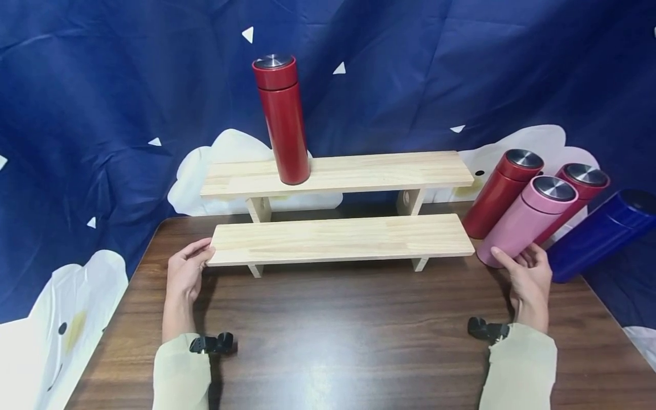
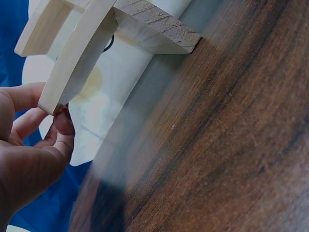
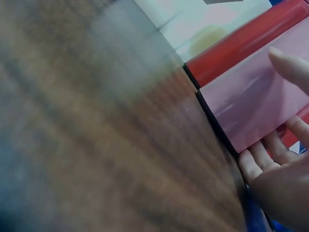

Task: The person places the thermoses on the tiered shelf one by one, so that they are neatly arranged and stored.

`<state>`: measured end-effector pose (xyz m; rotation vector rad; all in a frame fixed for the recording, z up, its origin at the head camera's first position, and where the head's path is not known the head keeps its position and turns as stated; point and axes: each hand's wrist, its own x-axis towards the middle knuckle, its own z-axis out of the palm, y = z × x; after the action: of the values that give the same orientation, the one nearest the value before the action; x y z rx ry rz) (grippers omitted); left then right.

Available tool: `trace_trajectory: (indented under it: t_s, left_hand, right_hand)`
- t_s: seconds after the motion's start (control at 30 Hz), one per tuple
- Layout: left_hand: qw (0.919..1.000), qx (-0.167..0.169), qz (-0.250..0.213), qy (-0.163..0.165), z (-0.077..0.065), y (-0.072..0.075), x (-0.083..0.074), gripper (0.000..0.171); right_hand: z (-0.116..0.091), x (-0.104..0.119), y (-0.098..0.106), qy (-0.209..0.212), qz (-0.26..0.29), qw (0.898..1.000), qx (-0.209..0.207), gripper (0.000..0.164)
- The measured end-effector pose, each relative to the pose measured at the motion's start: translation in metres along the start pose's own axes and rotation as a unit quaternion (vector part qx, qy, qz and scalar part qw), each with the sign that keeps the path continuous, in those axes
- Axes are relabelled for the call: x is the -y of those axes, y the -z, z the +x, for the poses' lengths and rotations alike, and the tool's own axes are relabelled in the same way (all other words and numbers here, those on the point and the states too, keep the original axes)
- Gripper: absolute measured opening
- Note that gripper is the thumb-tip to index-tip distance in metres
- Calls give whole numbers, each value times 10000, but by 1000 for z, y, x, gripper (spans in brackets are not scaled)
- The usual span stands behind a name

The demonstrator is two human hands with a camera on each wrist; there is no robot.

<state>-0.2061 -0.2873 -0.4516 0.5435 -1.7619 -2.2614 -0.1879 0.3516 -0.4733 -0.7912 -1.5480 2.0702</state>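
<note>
A two-tier wooden shelf (image 1: 338, 242) stands on the table. My left hand (image 1: 187, 270) pinches the left end of its lower board, thumb and fingers on the edge, as the left wrist view (image 2: 36, 137) also shows. At the right, my right hand (image 1: 530, 279) holds a pink thermos bottle (image 1: 523, 222) near its base, thumb on one side and fingers on the other. The pink bottle stands on the table, against or close to a red bottle (image 1: 499, 193). A second red bottle (image 1: 584, 182) is partly hidden behind it. One more red bottle (image 1: 282, 122) stands upright on the upper board.
A dark blue bottle (image 1: 599, 239) stands at the far right, beside my right hand. The brown wooden table (image 1: 338, 330) extends in front of the shelf. Behind hangs a blue cloth (image 1: 128, 85) with white shapes.
</note>
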Motion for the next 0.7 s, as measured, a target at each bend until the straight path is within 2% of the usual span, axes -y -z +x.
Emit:
trace_trajectory:
  t_s: [0.2, 0.4, 0.7]
  left_hand:
    - [10000, 27, -82, 37, 0, 2, -1, 22]
    - [9999, 25, -82, 65, 0, 1, -1, 22]
    - [9999, 54, -84, 48, 0, 0, -2, 22]
  right_hand:
    - [1, -1, -3, 94, -222, 9997, 92, 81]
    - [0, -2, -6, 394, -460, 9982, 13, 74]
    - [0, -5, -8, 700, -503, 9962, -127, 71]
